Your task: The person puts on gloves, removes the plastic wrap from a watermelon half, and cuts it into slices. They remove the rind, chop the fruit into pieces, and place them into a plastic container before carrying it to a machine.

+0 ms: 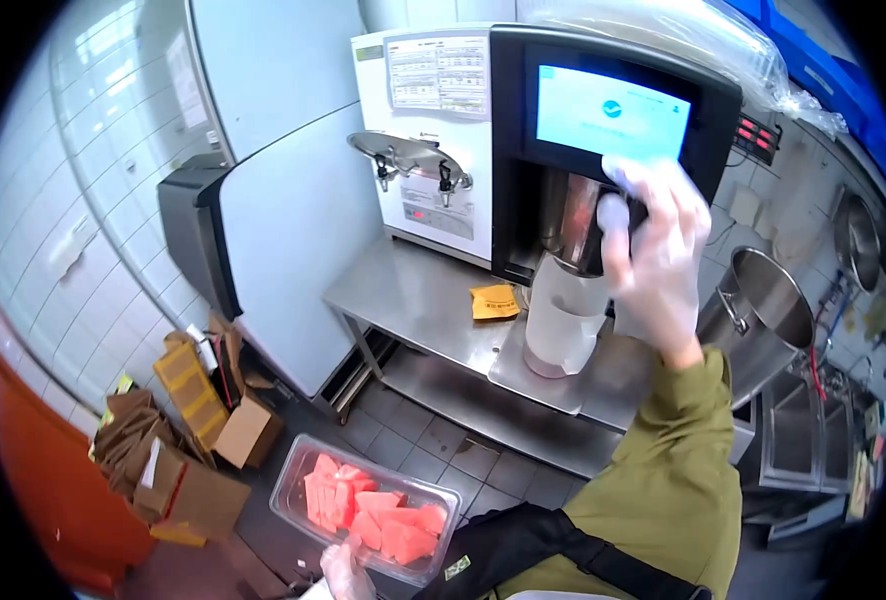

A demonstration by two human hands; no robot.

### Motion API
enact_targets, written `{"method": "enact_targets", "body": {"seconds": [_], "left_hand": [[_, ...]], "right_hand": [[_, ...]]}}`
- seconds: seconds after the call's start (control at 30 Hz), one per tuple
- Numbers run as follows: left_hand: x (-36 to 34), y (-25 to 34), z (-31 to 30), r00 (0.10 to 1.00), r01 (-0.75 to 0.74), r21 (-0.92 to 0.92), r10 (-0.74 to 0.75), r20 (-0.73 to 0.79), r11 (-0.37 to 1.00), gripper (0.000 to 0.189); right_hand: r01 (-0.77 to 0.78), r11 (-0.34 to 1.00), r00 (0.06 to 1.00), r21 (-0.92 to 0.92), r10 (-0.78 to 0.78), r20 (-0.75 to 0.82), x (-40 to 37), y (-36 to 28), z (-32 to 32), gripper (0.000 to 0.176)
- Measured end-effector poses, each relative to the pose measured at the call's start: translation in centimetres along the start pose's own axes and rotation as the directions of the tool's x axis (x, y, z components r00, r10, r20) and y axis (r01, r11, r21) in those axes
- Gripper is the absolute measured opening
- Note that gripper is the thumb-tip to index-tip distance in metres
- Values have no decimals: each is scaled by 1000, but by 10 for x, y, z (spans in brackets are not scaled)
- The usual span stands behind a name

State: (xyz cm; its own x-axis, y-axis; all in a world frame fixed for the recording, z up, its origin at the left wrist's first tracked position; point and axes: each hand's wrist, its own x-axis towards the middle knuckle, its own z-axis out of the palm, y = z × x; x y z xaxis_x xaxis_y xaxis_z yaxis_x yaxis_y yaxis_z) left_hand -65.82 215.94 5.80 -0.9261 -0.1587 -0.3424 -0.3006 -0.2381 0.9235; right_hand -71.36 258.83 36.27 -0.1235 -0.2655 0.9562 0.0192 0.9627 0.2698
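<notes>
My right hand (658, 245), in a clear glove, is raised before the black machine (523, 150), near the lower edge of its lit screen (613, 110). Its thumb and fingers are apart and hold nothing. Below the machine's metal spout (573, 220) stands a translucent white pitcher (563, 320) on a metal tray. At the bottom, my gloved left hand (348, 570) grips the near edge of a clear plastic tub (298, 490). Cut red fruit pieces (373, 510) lie in the tub.
A yellow packet (494, 302) lies on the steel table (413, 290). A white dispenser (433, 150) with two taps stands beside the black machine. Folded cardboard (188, 490) is at lower left. A large metal pot (763, 310) and sinks (793, 440) are on the right.
</notes>
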Motion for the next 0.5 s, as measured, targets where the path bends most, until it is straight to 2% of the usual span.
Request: {"method": "enact_targets", "body": {"seconds": [0.03,0.07,0.1,0.13,0.17,0.2,0.23,0.27,0.3,0.33,0.37,0.4,0.43,0.47,0.5], "left_hand": [[13,9,-8,999,29,-43,-27,34,999,17],[27,15,-20,996,61,-83,-56,64,995,16],[41,11,-39,997,-61,125,53,65,990,13],[55,4,-67,982,-188,330,165,96,925,15],[72,4,-85,950,-311,503,273,150,806,22],[99,2,-92,968,-248,291,220,124,924,13],[124,2,-93,986,-158,36,156,63,987,8],[135,7,-102,996,-85,-231,79,-35,969,13],[146,14,-121,1000,-7,-178,10,11,984,12],[160,13,-138,997,69,-215,-71,-4,974,14],[162,25,-143,990,53,-260,-85,-112,964,15],[177,20,-162,982,34,-289,-85,-166,957,16],[192,18,-185,981,59,-214,-96,-168,975,18],[195,23,-203,983,42,-260,-87,-163,965,13],[217,1,-232,974,110,-212,-147,-171,971,15]], "right_hand": [[-23,998,999,-56,25,31,-7,-17,0,37],[-94,996,992,10,92,89,-8,-30,3,40],[-86,996,994,0,86,72,-12,-27,16,40],[-75,954,997,-291,82,12,-16,-29,27,36],[-109,947,992,-303,124,31,-20,-33,29,34],[-121,950,990,-288,138,40,-17,-32,37,33],[-123,980,988,-157,136,73,-20,-36,43,33],[-129,991,985,29,124,124,-34,-50,55,33],[-290,949,951,123,271,147,-58,-74,74,34],[-412,871,905,268,358,229,-74,-106,92,34],[-302,928,929,220,234,288,-76,-146,104,31],[-415,840,880,349,274,388,-95,-174,130,22],[-532,727,820,434,316,477,-124,-200,165,22],[-639,613,743,465,335,580,-162,-222,200,23],[-615,584,751,530,228,620,-149,-251,239,23]]}}
